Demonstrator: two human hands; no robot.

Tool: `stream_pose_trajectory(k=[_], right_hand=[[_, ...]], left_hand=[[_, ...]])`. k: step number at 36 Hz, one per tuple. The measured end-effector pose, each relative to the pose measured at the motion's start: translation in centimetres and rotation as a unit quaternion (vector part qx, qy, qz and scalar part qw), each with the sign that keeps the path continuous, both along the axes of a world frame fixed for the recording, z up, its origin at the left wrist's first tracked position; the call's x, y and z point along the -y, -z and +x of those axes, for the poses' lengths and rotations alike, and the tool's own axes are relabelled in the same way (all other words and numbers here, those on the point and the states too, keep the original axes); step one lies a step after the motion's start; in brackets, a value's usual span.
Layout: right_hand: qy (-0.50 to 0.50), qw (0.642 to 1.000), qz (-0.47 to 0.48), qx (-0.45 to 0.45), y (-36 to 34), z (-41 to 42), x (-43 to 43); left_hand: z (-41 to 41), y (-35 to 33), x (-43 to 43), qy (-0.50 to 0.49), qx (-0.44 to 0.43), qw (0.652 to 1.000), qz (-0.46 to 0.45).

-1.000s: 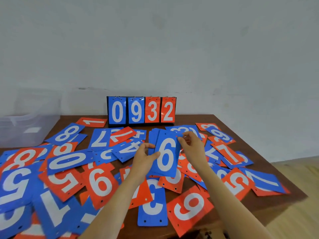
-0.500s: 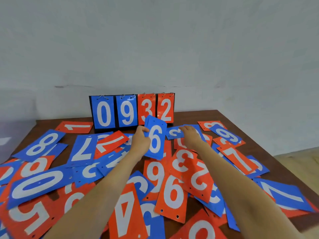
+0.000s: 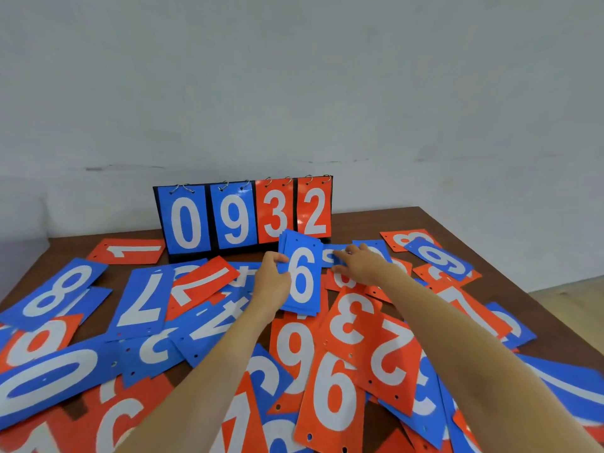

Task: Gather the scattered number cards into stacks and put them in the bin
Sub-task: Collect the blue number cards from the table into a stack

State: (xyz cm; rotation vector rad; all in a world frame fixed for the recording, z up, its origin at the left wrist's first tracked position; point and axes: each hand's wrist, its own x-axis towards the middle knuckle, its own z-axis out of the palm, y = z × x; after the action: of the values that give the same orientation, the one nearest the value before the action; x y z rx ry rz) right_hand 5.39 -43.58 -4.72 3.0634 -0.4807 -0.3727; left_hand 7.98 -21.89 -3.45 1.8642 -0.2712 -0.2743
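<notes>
Left hand (image 3: 273, 279) grips a stack of blue cards (image 3: 302, 276) by its left edge, thumb on the front face and the other fingers curled behind. The stack is lifted off the desk (image 3: 408, 220) and tilted back a bit, with a white 6 on the top card. Its upper edge overlaps the bottom of the scoreboard (image 3: 243, 217) in view.

Right hand (image 3: 362, 264) reaches forward just right of the stack, fingers straight, tips resting on a loose blue card (image 3: 327, 256) lying flat. The thumb is hidden, so I can't tell if there's any pinch.

The other number cards are scattered flat over the whole desk, overlapping each other:
- Far left: red 1 card (image 3: 130, 251).
- Left side: blue 8 card (image 3: 55, 292), and blue 7 card (image 3: 143, 299) with red 7 card (image 3: 202, 281) partly over it.
- Near left: blue 0 card (image 3: 49, 380).
- Under and between the forearms: red 9 card (image 3: 295, 351), red 3 card (image 3: 353, 318), red 2 card (image 3: 392, 358) and red 6 card (image 3: 333, 397), all piled together.
- Far right: a blue card (image 3: 438, 258) showing a 6 or a 9, can't tell which.

The scoreboard stands upright at the back of the desk near the wall (image 3: 294, 93). It reads 0 9 in blue and 3 2 in red, with the flaps hung on metal rings. A strip of light floor (image 3: 572, 295) shows past the desk's right edge.
</notes>
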Motion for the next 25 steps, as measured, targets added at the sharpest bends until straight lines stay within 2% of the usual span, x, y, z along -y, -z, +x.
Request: stream_pose_trajectory(k=[3,10,14,20,25], right_hand=[[-0.012,0.999,-0.043,-0.002,-0.2,0.0,-1.0],[-0.032,0.999,-0.022,-0.021,-1.1,-0.3,-2.9],[-0.038,0.999,-0.019,0.017,-1.2,-0.5,-3.5],[-0.044,0.995,-0.077,0.046,-1.9,-1.8,-5.0],[-0.001,0.99,-0.052,0.134,-4.1,-5.0,-6.9]], left_hand=[[-0.5,-0.2,0.0,-0.004,0.005,1.0,-0.004],[-1.5,-0.3,-0.8,-0.012,-0.008,1.0,-0.01],[-1.8,-0.4,-1.9,-0.019,-0.011,1.0,-0.022],[-2.7,-1.1,-3.5,-0.024,-0.012,0.999,-0.044],[-4.3,-2.1,-5.3,-0.024,0.017,0.999,-0.041]])
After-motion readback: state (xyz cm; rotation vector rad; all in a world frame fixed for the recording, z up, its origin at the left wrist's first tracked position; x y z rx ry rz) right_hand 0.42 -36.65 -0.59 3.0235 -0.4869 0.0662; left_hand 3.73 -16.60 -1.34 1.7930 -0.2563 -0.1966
